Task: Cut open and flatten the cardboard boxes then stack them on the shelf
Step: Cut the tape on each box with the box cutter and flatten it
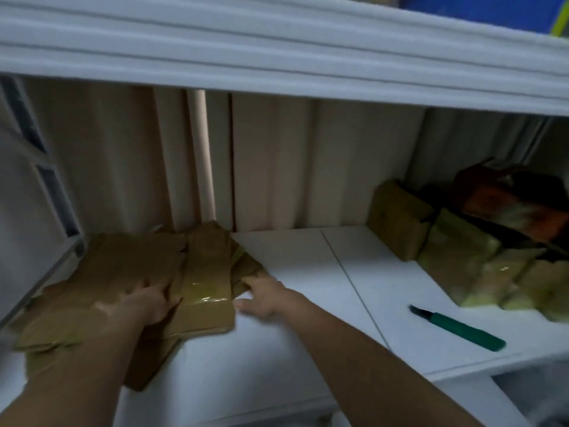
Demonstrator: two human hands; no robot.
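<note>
Fingers: left hand [144, 306] spread flat on flattened cardboard [101, 282], near left of shelf [308, 266]; right hand [261, 295] relaxed, fingertips touching its right edge. Handling, as judged: press evenly, square the edges, slide stack toward far left corner. Knife [458, 328]: green handle, near right, well apart. Taped boxes [462, 257]: far right, seemingly uncut. Obstruction: none visible on the stack's path.
</note>
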